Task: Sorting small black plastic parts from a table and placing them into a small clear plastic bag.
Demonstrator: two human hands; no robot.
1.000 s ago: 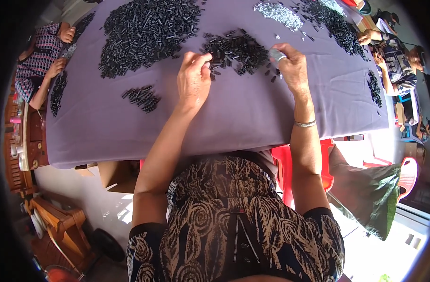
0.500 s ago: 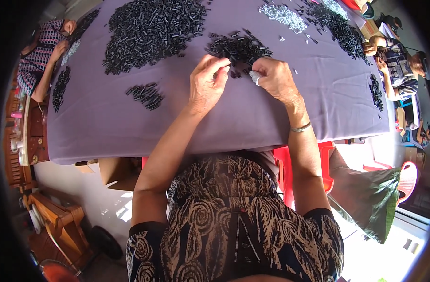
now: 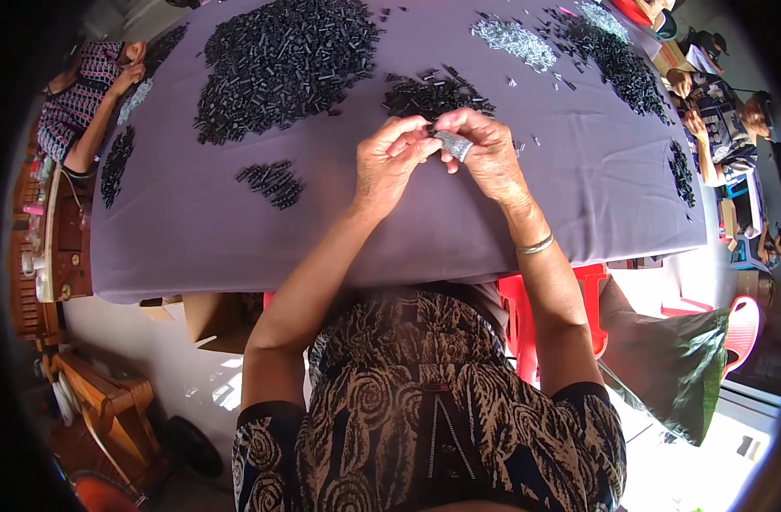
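Note:
My left hand (image 3: 386, 166) and my right hand (image 3: 490, 162) meet above the table, fingers pinched together. Between the fingertips shows a small black piece (image 3: 431, 131), largely covered by the fingers, so its exact kind is unclear. Whitish-grey wrapping (image 3: 453, 146) covers my right thumb. Just beyond the hands lies a loose heap of small black cylindrical pieces (image 3: 437, 92). A smaller group of black pieces (image 3: 272, 182) rests to the left of my left forearm.
The purple-grey cloth (image 3: 186, 222) covers the table. A large black heap (image 3: 284, 64) lies far left, a clear-silvery pile (image 3: 514, 43) far right, with another black heap (image 3: 621, 68) beyond. People sit at both sides. A red stool (image 3: 517, 316) stands under the right edge.
Both hands have come together from apart; the right moved left and toward the left one. A black piece now shows between the fingertips. The head view has shifted slightly.

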